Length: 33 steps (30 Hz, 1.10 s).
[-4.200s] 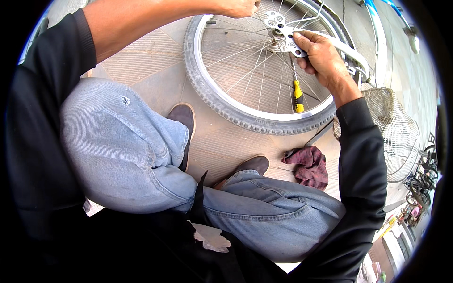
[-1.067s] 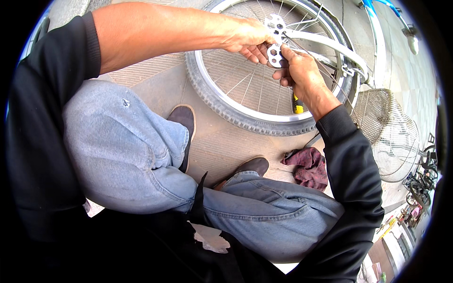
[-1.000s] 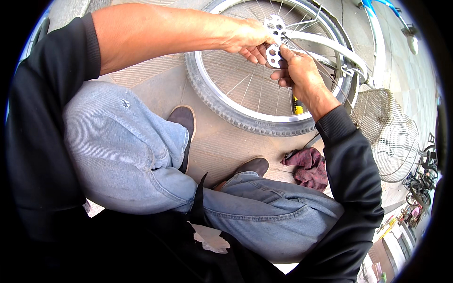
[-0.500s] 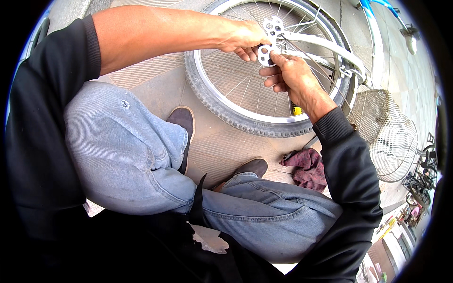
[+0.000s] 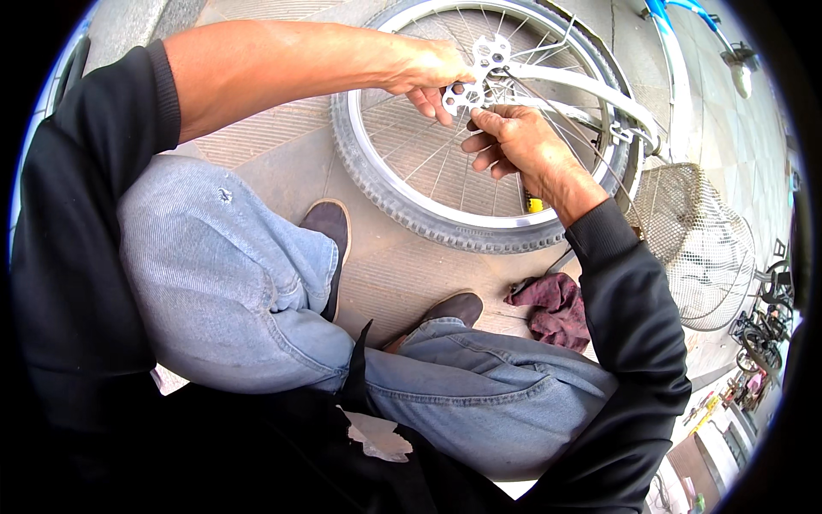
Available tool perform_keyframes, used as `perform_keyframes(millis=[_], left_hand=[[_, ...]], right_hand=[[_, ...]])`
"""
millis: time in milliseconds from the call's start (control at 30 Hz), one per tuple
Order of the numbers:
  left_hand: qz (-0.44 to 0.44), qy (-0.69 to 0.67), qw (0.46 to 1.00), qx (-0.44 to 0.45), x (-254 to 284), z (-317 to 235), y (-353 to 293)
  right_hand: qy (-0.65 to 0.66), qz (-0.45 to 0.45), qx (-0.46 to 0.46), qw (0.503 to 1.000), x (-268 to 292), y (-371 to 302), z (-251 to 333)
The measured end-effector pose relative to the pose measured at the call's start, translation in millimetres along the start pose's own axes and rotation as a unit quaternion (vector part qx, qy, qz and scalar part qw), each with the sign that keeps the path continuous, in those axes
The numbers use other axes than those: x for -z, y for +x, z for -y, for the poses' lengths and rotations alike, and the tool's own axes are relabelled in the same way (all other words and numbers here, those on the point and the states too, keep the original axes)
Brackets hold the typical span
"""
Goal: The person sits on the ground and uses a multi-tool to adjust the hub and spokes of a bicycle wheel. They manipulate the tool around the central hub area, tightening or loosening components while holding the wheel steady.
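A flat silver multi-hole bicycle spanner (image 5: pixel 463 97) lies across the wheel hub, its far, toothed end over the axle area. My left hand (image 5: pixel 434 73) is closed on its middle, thumb on top and the other fingers below. Beside the spanner's near end is my right hand (image 5: pixel 527 141), its fingers loosely curled and apart; the thumb tip is at the spanner's edge, and I cannot tell whether it touches. Under both hands lies the bicycle wheel (image 5: pixel 409 216) with a knobbly grey tyre and thin spokes. A white frame tube (image 5: pixel 582 80) runs from the hub to the right.
A wire basket (image 5: pixel 698 244) stands right of the wheel. A dark red cloth (image 5: pixel 558 308) lies on the paving near my right shoe (image 5: pixel 458 307). A blue and white frame (image 5: pixel 672 51) is at the far right. A yellow piece (image 5: pixel 534 206) shows by the rim.
The spanner's near end has swung left, with my left hand shifting slightly left. My right thumb has come off its face to its edge.
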<state>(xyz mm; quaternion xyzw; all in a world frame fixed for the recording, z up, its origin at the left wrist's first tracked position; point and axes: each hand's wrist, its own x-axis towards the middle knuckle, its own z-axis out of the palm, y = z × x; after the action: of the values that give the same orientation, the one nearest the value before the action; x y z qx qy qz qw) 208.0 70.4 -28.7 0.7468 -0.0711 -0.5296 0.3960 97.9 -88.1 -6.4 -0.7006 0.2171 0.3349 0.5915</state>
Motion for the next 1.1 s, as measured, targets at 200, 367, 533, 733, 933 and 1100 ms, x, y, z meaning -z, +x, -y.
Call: perform_keyframes(millis=[200, 367, 533, 733, 933, 1100], left_hand=[[-0.034, 0.045, 0.998, -0.003, 8, 3, 5], [-0.078, 0.080, 0.993, -0.027, 7, 3, 8], [-0.070, 0.114, 0.990, -0.036, 11, 4, 7], [-0.067, 0.115, 0.990, -0.052, 15, 3, 3], [-0.077, 0.129, 0.987, -0.059, 19, 4, 8], [-0.093, 0.143, 0.983, -0.063, 26, 6, 12]], right_hand=[[-0.071, -0.083, 0.066, 0.992, 8, 0, 8], [-0.105, -0.161, 0.110, 0.975, 24, 4, 12], [-0.141, -0.202, 0.128, 0.961, 37, 10, 10], [-0.139, -0.201, 0.134, 0.960, 39, 13, 9], [-0.132, -0.199, 0.134, 0.962, 42, 16, 5], [-0.138, -0.210, 0.142, 0.957, 38, 13, 9]])
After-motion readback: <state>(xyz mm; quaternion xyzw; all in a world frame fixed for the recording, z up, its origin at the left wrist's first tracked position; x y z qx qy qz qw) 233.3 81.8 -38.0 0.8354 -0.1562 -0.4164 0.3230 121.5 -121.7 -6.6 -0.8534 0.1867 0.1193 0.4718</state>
